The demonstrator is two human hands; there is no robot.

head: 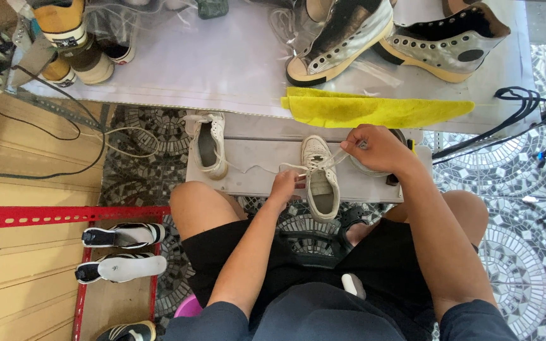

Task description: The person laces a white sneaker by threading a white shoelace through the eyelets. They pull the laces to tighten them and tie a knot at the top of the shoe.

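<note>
A white sneaker (321, 180) lies on a low grey board (257, 161) in front of my knees, toe pointing away. My left hand (285, 187) pinches its white lace (292, 168) at the left side of the shoe. My right hand (377, 148) grips the other end of the lace, pulled up and to the right. A second white sneaker (208, 144) rests on the board's left end, its lace trailing loose.
A yellow cloth (374, 108) hangs over the table edge above. Two silver high-top shoes (342, 38) (453, 41) stand on the table. Black laces (519, 107) dangle at the right. A red metal rack (64, 215) with several shoes sits at the left.
</note>
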